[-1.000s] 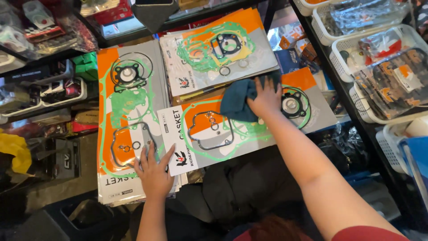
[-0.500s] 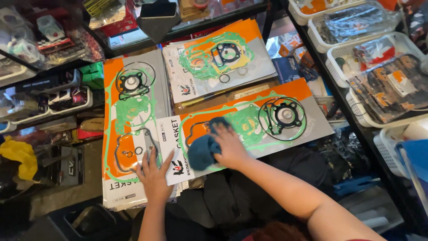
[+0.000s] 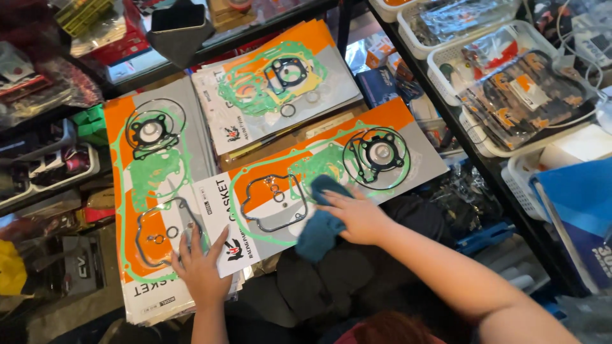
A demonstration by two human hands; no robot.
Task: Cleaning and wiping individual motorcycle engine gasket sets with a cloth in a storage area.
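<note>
Head view: my right hand [image 3: 357, 213] lies palm down, fingers loosely curled over a blue cloth [image 3: 322, 224], pressing it on the near edge of the long gasket pack [image 3: 331, 172]. Cloth bunched, part hanging off the pack toward 6 o'clock. My left hand [image 3: 201, 267] lies flat, fingers spread, grasping nothing, on the pack's white label end where it overlaps the upright gasket pack [image 3: 153, 191] at 9 o'clock. A third gasket pack [image 3: 280, 83] lies at 12 o'clock, just beside the long one. White baskets [image 3: 503, 76] of bagged parts at 2 o'clock, well apart from both hands.
</note>
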